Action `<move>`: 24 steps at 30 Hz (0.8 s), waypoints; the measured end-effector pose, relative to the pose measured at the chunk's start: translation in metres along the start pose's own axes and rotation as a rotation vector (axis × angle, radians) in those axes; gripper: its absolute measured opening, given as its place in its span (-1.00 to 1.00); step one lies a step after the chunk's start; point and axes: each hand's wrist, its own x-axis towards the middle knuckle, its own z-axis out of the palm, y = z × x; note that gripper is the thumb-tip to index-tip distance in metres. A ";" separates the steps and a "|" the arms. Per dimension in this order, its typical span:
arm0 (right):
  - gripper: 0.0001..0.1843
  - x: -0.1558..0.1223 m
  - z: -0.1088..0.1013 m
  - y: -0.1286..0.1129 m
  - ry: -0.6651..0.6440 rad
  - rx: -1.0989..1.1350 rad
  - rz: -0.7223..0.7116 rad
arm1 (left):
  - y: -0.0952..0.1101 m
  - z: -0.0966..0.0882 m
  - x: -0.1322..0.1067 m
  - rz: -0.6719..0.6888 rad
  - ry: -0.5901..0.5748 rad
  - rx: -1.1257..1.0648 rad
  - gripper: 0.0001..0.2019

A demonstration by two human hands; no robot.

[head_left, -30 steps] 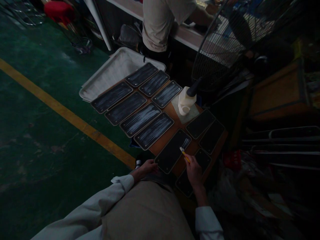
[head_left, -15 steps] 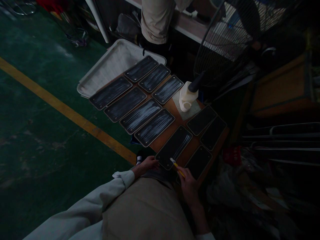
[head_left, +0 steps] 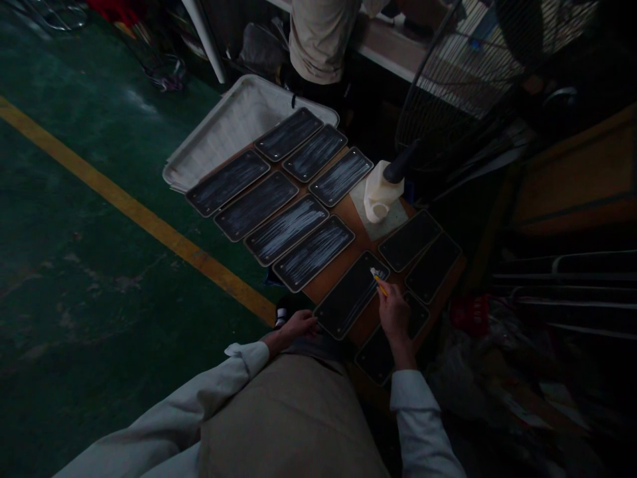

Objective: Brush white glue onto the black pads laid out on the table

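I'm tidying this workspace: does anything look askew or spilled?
Slightly askew: two unstreaked black panels beside the white container lie at differing angles, nearly meeting at one end, unlike the streaked panels in neater rows. No spill is visible, though the picture is dark.

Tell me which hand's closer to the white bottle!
The right hand: it holds a brush at the far end of a black panel, below the white bottle in the picture. The left hand is farther off, at that panel's near left corner.
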 end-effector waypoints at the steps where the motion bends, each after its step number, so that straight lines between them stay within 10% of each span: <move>1: -0.61 -0.006 0.001 -0.003 -0.017 0.007 0.003 | 0.002 0.000 -0.001 -0.004 0.000 0.000 -0.66; 13: -0.70 -0.149 -0.002 -0.073 -0.384 0.252 0.018 | 0.014 0.000 -0.007 -0.028 -0.015 0.012 -0.64; 24: -0.64 0.002 -0.005 -0.020 0.012 0.051 -0.017 | 0.010 -0.007 0.002 -0.035 0.006 0.026 -0.66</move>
